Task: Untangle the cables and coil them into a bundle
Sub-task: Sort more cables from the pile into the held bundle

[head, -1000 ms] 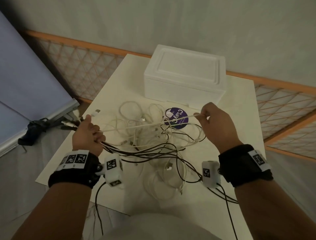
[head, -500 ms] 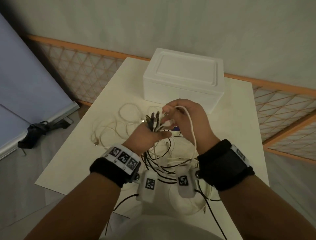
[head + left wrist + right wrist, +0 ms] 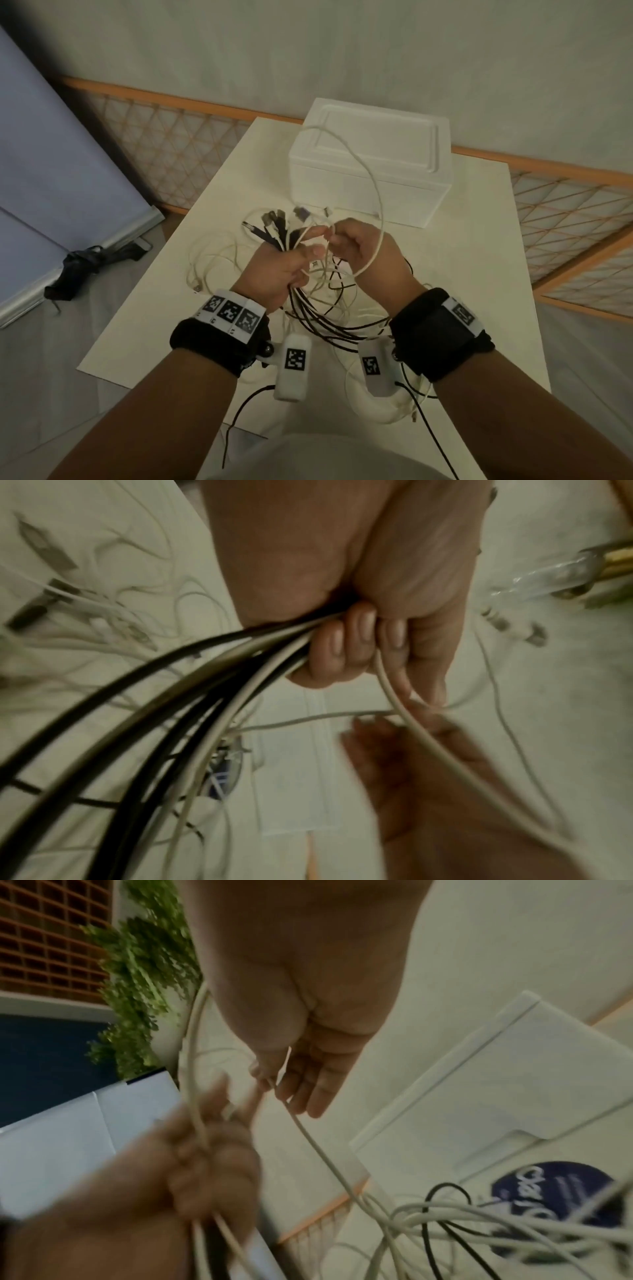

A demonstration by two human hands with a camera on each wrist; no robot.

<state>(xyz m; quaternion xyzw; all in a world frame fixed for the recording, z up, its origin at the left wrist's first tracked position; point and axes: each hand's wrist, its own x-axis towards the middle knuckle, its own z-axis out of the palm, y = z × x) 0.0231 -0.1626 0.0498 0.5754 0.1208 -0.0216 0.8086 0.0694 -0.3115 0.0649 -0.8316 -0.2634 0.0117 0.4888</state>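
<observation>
White and black cables (image 3: 322, 318) bunched in left hand (image 3: 277, 270), fingers (image 3: 359, 639) curled tight round the bundle, plug ends (image 3: 274, 222) fanning out above the fist. Right hand (image 3: 363, 250) just beside it, thumb and forefinger pinching one thin white cable (image 3: 376, 192) that arcs up in a loop in front of the white foam box (image 3: 370, 164); other fingers (image 3: 315, 1080) loosely extended. Rest of the tangle hangs below both hands onto the cream worktop (image 3: 479, 274), near a round dark-blue label (image 3: 561, 1191).
</observation>
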